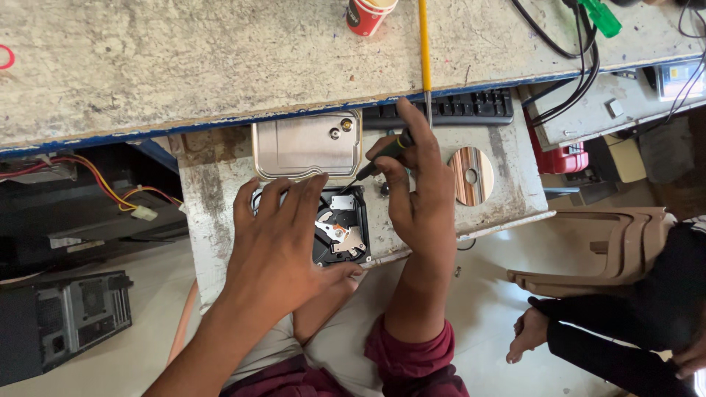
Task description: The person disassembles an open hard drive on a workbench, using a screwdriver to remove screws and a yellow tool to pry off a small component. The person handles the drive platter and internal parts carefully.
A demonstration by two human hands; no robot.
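On the shelf, left hand [283,235] flat on hard drive [346,231], right hand [412,184] gripping screwdriver [382,156]

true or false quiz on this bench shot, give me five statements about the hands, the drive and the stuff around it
1. The right hand holds a screwdriver whose tip points at the opened hard drive. True.
2. The left hand lies on the keyboard. False: it rests on the hard drive; the keyboard lies further back, untouched.
3. The drive's metal cover lies off the drive, just behind it. True.
4. A shiny disc lies to the left of the drive. False: it lies to the right.
5. A red paper cup stands on the upper table. True.
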